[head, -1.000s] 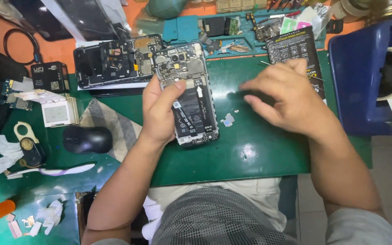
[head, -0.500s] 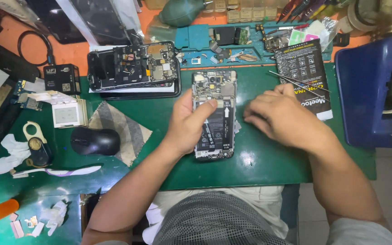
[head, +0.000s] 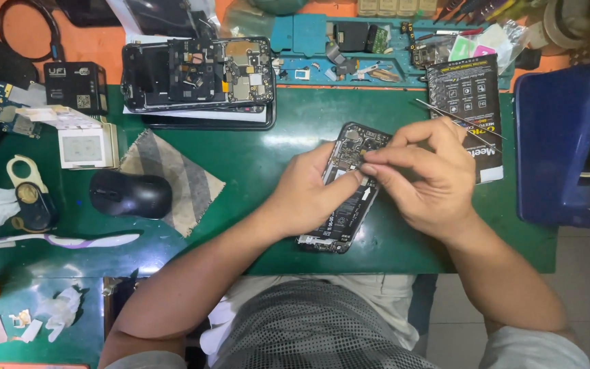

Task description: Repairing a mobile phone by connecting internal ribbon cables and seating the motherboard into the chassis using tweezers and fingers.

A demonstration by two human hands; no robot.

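**Inspector:** What step is in hand?

**Assessor:** An opened phone [head: 346, 191], back cover off and board exposed, is held on the green mat [head: 268, 157] near its middle. The left hand [head: 308, 195] is closed around the phone's left edge, steadying it. The right hand [head: 431, 174] is pinched shut, thumb and forefinger meeting over the upper board; whether a small part is gripped between them cannot be told. It is judged that fine work on the board is under way.

**Inspector:** What is called for next?

**Assessor:** A steady hold and a light, exact touch are judged necessary. The tweezers [head: 459, 119] lie just beyond the right hand, on a black packet [head: 466, 89]. A second dismantled phone [head: 196, 78] lies well apart.
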